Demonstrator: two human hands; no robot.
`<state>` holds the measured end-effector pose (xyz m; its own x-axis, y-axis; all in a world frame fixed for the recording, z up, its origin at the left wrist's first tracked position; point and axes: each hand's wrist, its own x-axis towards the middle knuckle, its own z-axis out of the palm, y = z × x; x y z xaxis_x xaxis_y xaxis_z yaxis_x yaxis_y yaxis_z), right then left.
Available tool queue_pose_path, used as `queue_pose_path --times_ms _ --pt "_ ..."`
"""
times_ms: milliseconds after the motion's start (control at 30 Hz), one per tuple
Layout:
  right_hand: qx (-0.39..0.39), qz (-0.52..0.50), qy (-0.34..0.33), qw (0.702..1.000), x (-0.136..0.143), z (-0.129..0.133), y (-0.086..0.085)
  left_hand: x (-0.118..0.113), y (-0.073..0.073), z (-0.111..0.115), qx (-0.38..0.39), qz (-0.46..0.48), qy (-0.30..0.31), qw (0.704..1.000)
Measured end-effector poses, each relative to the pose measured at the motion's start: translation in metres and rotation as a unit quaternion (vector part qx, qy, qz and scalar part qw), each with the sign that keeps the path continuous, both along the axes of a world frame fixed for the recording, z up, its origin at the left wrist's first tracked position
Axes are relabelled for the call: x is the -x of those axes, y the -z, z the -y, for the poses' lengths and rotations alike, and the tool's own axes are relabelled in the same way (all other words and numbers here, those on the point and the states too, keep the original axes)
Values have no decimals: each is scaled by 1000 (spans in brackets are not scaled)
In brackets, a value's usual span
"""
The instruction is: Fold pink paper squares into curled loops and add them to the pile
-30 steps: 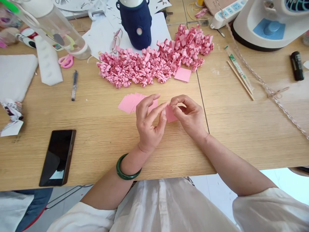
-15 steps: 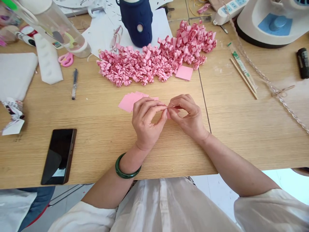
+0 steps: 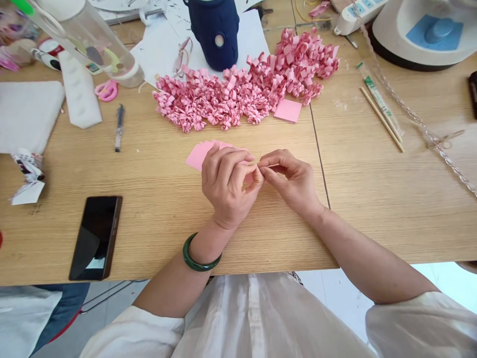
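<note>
My left hand (image 3: 229, 186) and my right hand (image 3: 294, 184) meet fingertip to fingertip over the table, both pinching. A small piece of pink paper (image 3: 248, 177) shows between the left thumb and forefinger; the fingers hide most of it. Just behind my left hand lies a fanned stack of pink paper slips (image 3: 196, 156), partly covered by that hand. Farther back, a long heap of curled pink paper flowers (image 3: 223, 97) stretches across the table. A square pad of pink paper (image 3: 288, 110) rests against the heap's front right side.
A phone (image 3: 95, 238) lies at the left front, with a pen (image 3: 119, 128) and pink scissors (image 3: 107, 90) beyond. Behind the heap stand a navy cup (image 3: 216, 35) and a clear bottle (image 3: 108, 47). Wooden chopsticks (image 3: 382, 119) and a twisted cord (image 3: 417, 122) are at right.
My left fingers have curled in more, and my right fingers have drawn closer together. The pink paper below the right fingertips no longer shows there. The whole view has shifted slightly.
</note>
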<state>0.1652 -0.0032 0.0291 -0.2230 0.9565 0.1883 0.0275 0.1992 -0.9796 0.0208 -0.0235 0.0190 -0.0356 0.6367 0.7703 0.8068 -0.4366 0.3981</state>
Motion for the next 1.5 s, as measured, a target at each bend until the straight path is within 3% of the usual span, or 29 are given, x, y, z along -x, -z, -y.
queue_pose_path --times_ms 200,333,467,633,800,933,1133,1500 --pt "94 -59 8 994 -1 -3 2 -4 1 3 -16 -42 -3 999" --pt "109 -48 29 992 -1 -6 3 -5 1 4 25 -19 30 999" --pt "39 -3 53 998 -3 -10 5 -4 1 3 40 39 50 997" --pt "-94 104 30 990 -9 -13 2 -2 2 0 74 51 47 995" --pt "-141 135 -1 981 -14 -17 1 1 4 -1 65 38 68 995" --pt "-110 104 -21 988 -15 -16 1 1 2 -1 38 33 46 998" --pt "13 47 -7 999 -12 -10 -8 0 -1 0 54 107 37 992" --pt "37 31 -2 999 -10 -14 6 3 9 0 144 275 61 948"
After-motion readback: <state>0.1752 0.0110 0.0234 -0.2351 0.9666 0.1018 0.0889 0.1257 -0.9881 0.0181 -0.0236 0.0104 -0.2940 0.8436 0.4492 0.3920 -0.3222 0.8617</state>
